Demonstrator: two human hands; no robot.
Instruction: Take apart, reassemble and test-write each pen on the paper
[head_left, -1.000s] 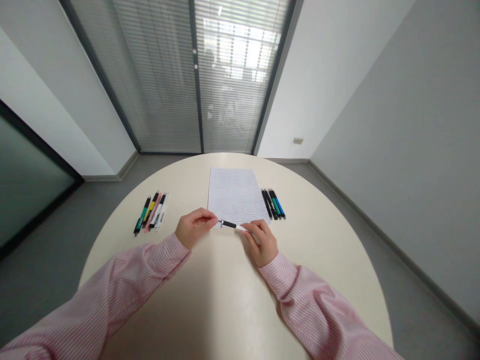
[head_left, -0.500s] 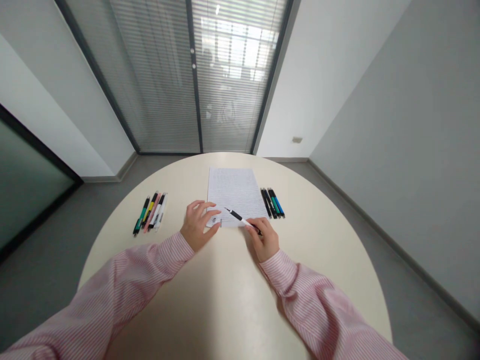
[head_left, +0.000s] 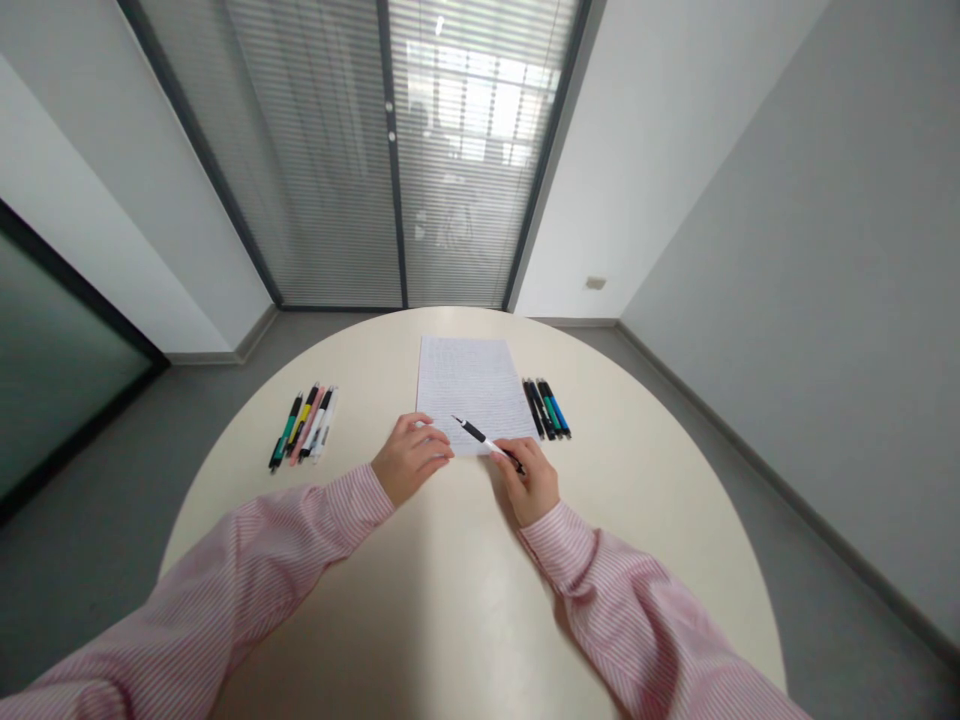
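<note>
The sleeves [head_left: 300,545] were cut off at the near edge. The right hand [head_left: 528,482] had its grip closed on a white-and-black pen [head_left: 473,432], partly hiding its near end; the thin tip pointed far and left, against the paper [head_left: 472,380]. The left hand [head_left: 412,458], loosely curled, covered the paper's near left corner; whether its grip held anything could not be told. The paper lay on the tabletop [head_left: 480,590], its fine lines too small to read. Left pens [head_left: 304,425] and right pens [head_left: 547,408] flanked it, labels illegible. At the far side, blinds [head_left: 322,200] obscured the view through glass.
</note>
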